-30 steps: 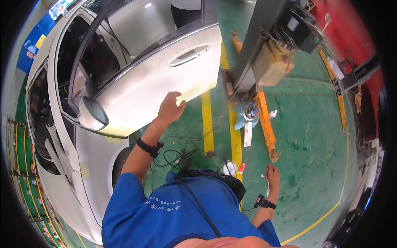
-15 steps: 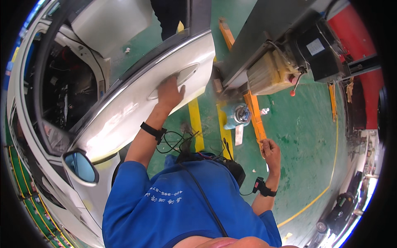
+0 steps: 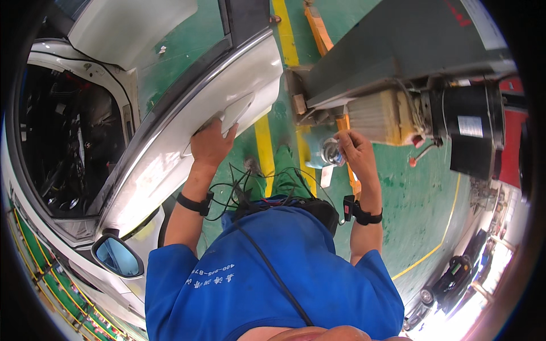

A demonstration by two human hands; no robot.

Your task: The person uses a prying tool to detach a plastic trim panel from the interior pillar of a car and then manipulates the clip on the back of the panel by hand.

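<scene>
Laying the left hand (image 3: 210, 149) over the handle (image 3: 239, 108) of a white car door (image 3: 156, 170)

Taking the middle of the view as the clock's centre, the door slants across from nine to eleven o'clock, standing open. The left hand is at ten o'clock, back uppermost, with its fingers bent over the middle of the handle and the thumb spread apart. Whether those fingers close around the handle I cannot tell. A side mirror (image 3: 118, 256) juts out at eight o'clock.

Between two and three o'clock, the right hand (image 3: 356, 149) is raised, fingers curled in and thumb against them; I cannot tell whether anything small sits between. Just left of it, a teal container (image 3: 314, 150) with a metallic top stands on the green floor (image 3: 412, 210). Beyond, at two o'clock, a yellowish tank (image 3: 380, 118) adjoins a black cylinder (image 3: 472, 111), below a dark grey column (image 3: 392, 51). Each wrist wears a black band (image 3: 192, 203).
</scene>
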